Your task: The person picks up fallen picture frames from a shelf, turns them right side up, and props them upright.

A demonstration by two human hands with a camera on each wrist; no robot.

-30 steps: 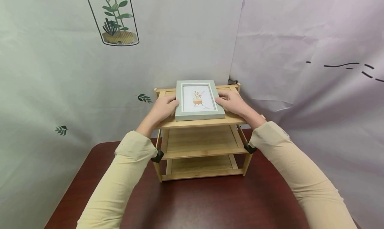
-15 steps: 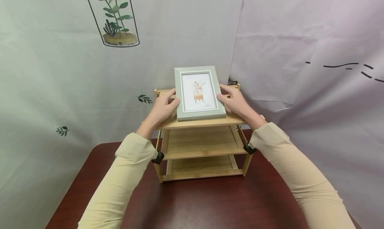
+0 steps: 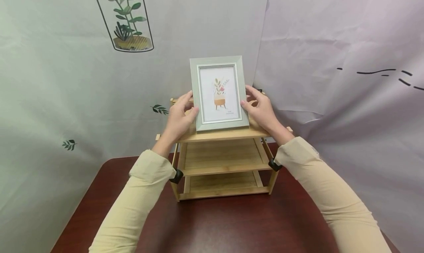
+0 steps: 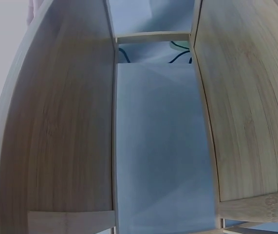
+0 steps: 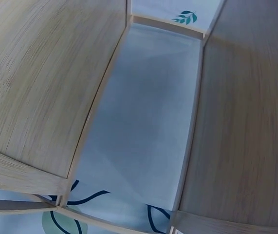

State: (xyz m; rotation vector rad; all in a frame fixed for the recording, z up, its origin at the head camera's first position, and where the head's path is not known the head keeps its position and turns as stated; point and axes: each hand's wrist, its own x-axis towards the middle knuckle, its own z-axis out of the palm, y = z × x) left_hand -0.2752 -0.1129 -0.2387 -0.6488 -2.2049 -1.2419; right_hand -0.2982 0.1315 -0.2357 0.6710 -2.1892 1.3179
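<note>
A picture frame [image 3: 220, 94] with a pale grey-green border and a potted-plant print leans back steeply, its bottom edge on the top board of a wooden shelf rack [image 3: 218, 136]. My left hand [image 3: 179, 116] holds the frame's left side, thumb at the front edge and fingers reaching behind. On the opposite side my right hand [image 3: 262, 111] grips the right edge in the same way. The fingertips behind the frame are hidden. Both wrist views look between the rack's boards, such as the upper board [image 4: 70, 117] in the left wrist view, and do not show the frame.
The three-tier rack stands on a dark red table [image 3: 218, 223]. A pale cloth backdrop [image 3: 298, 43] with printed plants hangs close behind. Black wrist straps [image 3: 177, 176] sit next to the rack's sides.
The picture frame has tilted up from lying nearly flat to almost upright, its top edge rising while the bottom edge stays on the board. Both hands have turned up with it.
</note>
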